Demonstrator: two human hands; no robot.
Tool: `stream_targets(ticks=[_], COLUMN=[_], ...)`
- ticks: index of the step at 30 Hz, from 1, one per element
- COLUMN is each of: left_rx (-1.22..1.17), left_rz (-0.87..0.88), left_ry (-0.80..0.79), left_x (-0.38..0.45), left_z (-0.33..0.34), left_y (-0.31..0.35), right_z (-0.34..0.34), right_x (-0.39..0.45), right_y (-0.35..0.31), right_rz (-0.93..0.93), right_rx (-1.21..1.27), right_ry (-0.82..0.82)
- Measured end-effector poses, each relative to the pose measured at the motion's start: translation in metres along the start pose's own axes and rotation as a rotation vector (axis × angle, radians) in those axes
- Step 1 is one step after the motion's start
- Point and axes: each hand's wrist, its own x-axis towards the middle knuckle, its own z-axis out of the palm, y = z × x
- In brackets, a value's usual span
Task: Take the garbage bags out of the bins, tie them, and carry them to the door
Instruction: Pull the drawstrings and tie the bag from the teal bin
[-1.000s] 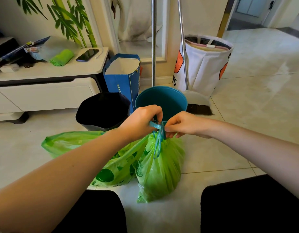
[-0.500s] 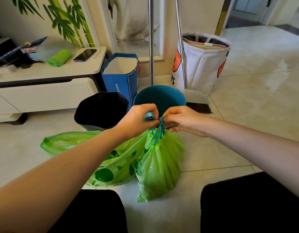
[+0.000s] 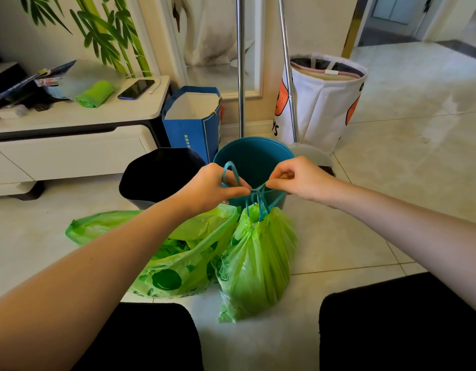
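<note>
A green garbage bag [image 3: 258, 261] stands on the floor in front of me, its neck gathered by a blue drawstring [image 3: 255, 195]. My left hand [image 3: 210, 187] pinches one loop of the drawstring, which arches above its fingers. My right hand [image 3: 298, 178] pinches the other end, and the string is taut between them. A second green garbage bag [image 3: 178, 263] lies slumped and open to the left, partly under my left forearm. Behind the hands stand a teal bin [image 3: 254, 153] and a black bin [image 3: 156, 175].
A blue paper bag [image 3: 194, 129] and a white fabric basket [image 3: 325, 103] stand by the wall, with two metal poles [image 3: 240, 76] and a dustpan behind the teal bin. A low white cabinet [image 3: 70, 145] carries a phone and a bag roll. A doorway [image 3: 392, 20] opens at top right.
My hands have moved apart, pulling the drawstring taut between them. A loop of string now stands up over my left hand.
</note>
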Motion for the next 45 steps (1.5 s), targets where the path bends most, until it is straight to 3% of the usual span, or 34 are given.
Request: stream_targets(ticks=[5, 9, 11, 14, 15, 18, 24, 31, 35, 39, 45], left_rx=[-0.078, -0.114, -0.099, -0.088, -0.090, -0.085, 0.083, 0.360, 0.379, 0.348, 0.265], left_rz=[-0.010, -0.035, -0.036, -0.047, -0.053, -0.076, -0.107, -0.229, -0.255, -0.329, -0.360], left_ry=[-0.075, -0.091, -0.098, -0.129, -0.139, -0.172, -0.372, -0.576, -0.552, -0.509, -0.438], left_x=[0.000, 0.000, 0.000, -0.002, -0.003, -0.004, -0.005, -0.009, -0.009, -0.014, -0.036], left_z=[-0.008, -0.011, -0.013, -0.015, -0.016, -0.017, -0.010, 0.003, 0.001, -0.014, -0.039], left_y=[-0.006, -0.006, -0.009, -0.014, -0.015, -0.017, -0.027, -0.049, -0.048, -0.053, -0.062], right_z=[-0.018, -0.024, -0.027, -0.029, -0.032, -0.036, -0.034, -0.038, -0.035, -0.032, -0.006], right_x=[0.002, 0.003, 0.005, 0.001, -0.001, -0.004, -0.008, -0.007, -0.007, -0.005, 0.015], right_y=[0.009, 0.016, 0.017, 0.006, 0.004, 0.001, 0.017, 0.058, 0.060, 0.046, 0.018], right_rz=[-0.081, -0.074, 0.024, 0.322, 0.355, 0.361, 0.357, 0.680, 0.743, 0.629, 0.177], right_rx=[-0.552, -0.653, -0.387, 0.615, 0.844, 1.064, 0.520, 0.258, 0.299, 0.276, -0.209], right_ry=[0.032, 0.112, 0.220, 0.107, 0.034, -0.111, -0.208, -0.130, -0.117, -0.126, -0.086])
